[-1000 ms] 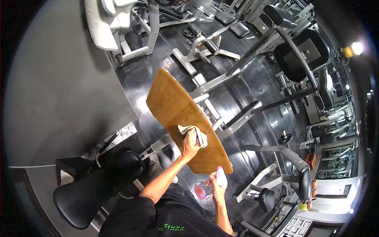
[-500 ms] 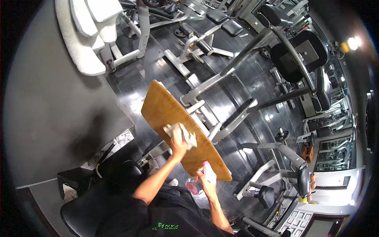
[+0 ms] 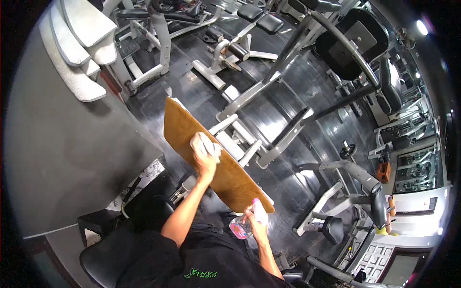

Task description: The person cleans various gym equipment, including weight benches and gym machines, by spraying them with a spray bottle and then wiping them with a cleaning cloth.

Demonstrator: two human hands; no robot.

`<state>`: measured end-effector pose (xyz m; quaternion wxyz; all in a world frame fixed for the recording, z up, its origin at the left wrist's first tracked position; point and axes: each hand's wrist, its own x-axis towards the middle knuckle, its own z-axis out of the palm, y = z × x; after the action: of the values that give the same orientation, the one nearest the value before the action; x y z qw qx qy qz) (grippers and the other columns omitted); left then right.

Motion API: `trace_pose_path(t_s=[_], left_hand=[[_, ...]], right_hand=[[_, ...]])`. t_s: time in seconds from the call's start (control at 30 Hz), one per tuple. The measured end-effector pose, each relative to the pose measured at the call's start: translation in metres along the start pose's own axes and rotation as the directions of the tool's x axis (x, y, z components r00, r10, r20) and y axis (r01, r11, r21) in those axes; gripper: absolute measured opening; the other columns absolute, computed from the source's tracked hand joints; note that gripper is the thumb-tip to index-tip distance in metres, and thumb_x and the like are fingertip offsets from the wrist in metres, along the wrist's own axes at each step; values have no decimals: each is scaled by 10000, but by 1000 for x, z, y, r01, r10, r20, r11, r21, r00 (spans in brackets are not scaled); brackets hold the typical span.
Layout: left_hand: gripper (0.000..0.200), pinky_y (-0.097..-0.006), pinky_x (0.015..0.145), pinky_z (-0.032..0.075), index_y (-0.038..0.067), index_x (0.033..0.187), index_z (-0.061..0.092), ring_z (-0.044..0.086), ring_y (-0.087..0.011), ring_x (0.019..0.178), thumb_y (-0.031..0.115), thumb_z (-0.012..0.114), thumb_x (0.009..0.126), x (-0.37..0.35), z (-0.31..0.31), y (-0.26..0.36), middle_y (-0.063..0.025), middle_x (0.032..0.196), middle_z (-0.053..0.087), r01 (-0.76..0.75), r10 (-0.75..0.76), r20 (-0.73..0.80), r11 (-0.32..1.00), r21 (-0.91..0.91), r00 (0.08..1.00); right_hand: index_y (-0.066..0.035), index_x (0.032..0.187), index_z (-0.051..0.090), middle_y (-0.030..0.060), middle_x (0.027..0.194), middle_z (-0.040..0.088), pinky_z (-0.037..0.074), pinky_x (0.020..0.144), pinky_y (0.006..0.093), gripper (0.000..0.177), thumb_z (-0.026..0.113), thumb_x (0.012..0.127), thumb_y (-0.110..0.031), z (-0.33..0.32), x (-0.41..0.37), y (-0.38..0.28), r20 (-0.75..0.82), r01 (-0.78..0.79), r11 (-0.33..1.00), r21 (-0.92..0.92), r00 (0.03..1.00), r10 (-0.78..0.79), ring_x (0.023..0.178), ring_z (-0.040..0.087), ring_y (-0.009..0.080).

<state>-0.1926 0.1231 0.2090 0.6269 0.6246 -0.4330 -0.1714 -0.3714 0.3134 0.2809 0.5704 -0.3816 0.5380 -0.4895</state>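
Observation:
My left hand [image 3: 206, 164] is closed on a crumpled whitish cloth [image 3: 202, 142] and presses it on the upper half of a brown wooden board [image 3: 233, 180]. The board has a smooth wood-grain face and runs slantwise in front of me. Near its lower end, my right hand [image 3: 253, 222] grips a clear spray bottle [image 3: 238, 229] with a pink-and-white spray head and a colourful label. Fingers hide part of the bottle's neck.
White padded pieces [image 3: 72, 53] lie on the grey wall ledge [image 3: 81, 144] at the left. Behind the board stand a weight machine with silver frame tubes [image 3: 249, 98] and a padded bench [image 3: 269, 23]. Another machine with a black seat [image 3: 332, 230] stands at the right.
My left hand has slid the cloth up and leftward over the board. The right hand still holds the bottle beside the board's lower end. The whole view has shifted slightly.

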Motion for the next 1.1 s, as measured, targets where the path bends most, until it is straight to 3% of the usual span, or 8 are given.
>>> trace_pose_path(t_s=[0.13, 0.23, 0.4, 0.47, 0.53, 0.8, 0.93, 1.1], left_hand=[[509, -480, 950, 398, -5, 1296, 340, 506, -473, 1098, 93, 560, 847, -112, -3, 19, -318, 1164, 519, -46, 30, 211, 996, 71, 977], [569, -481, 990, 359, -2, 1318, 267, 455, -465, 1160, 19, 529, 813, -200, -7, 27, -317, 1237, 441, 167, -169, 402, 985, 39, 900], [523, -400, 1064, 305, 17, 1263, 390, 433, -313, 1223, -73, 517, 764, -199, 6, 28, -197, 1272, 456, 280, -275, 185, 960, -1, 943], [557, -391, 1048, 319, 23, 1298, 368, 457, -310, 1191, -26, 581, 785, -167, 13, 31, -179, 1247, 492, 340, -319, -146, 929, 147, 936], [524, -374, 983, 380, 39, 1303, 361, 513, -334, 1114, -6, 564, 822, -130, 12, 30, -203, 1203, 520, 237, -236, -164, 971, -11, 958], [426, -406, 925, 413, 63, 1292, 361, 550, -368, 1051, 19, 445, 876, -172, 22, 61, -221, 1164, 542, 32, -19, -42, 946, 322, 999], [421, -353, 958, 389, 5, 1250, 402, 530, -285, 1056, 111, 334, 848, -201, -1, 100, -183, 1184, 513, 363, -372, 156, 928, 87, 915], [282, -354, 906, 392, 35, 1148, 452, 508, -248, 988, 132, 509, 889, -169, 5, 151, -140, 1049, 512, 210, -223, -259, 975, -75, 940]], right_hand=[[32, 934, 542, 62, 780, 561, 468, 562, 267, 86, 565, 872, -23, -31, 6, -6, 34, -24, 999, -26, 999, 25, 582, 559, 131], [26, 915, 547, 52, 725, 560, 467, 570, 266, 80, 573, 874, -37, -56, 15, -22, 108, 4, 1000, -6, 994, -4, 594, 563, 124], [20, 914, 537, 44, 700, 558, 467, 577, 260, 80, 572, 876, -41, -118, 27, -41, 155, 35, 999, -3, 987, -34, 593, 557, 118], [18, 919, 537, 43, 701, 561, 466, 576, 259, 84, 572, 876, -45, -143, 34, -49, 167, 56, 997, -47, 985, -47, 591, 557, 119], [13, 918, 542, 42, 691, 565, 464, 572, 256, 94, 578, 879, -63, -170, 44, -47, 182, 48, 997, -55, 983, -38, 586, 556, 114], [-14, 887, 542, 14, 659, 530, 432, 552, 246, 125, 588, 888, -130, -211, 105, -56, 258, 12, 987, -162, 966, 31, 558, 542, 97], [-15, 875, 531, 16, 665, 520, 429, 551, 247, 127, 590, 885, -127, -191, 132, -67, 343, 59, 985, -160, 939, 0, 570, 536, 94], [-11, 882, 514, 60, 791, 520, 457, 650, 284, 127, 597, 847, -100, -172, 144, -100, 583, 128, 964, -233, 812, 33, 690, 554, 138]])
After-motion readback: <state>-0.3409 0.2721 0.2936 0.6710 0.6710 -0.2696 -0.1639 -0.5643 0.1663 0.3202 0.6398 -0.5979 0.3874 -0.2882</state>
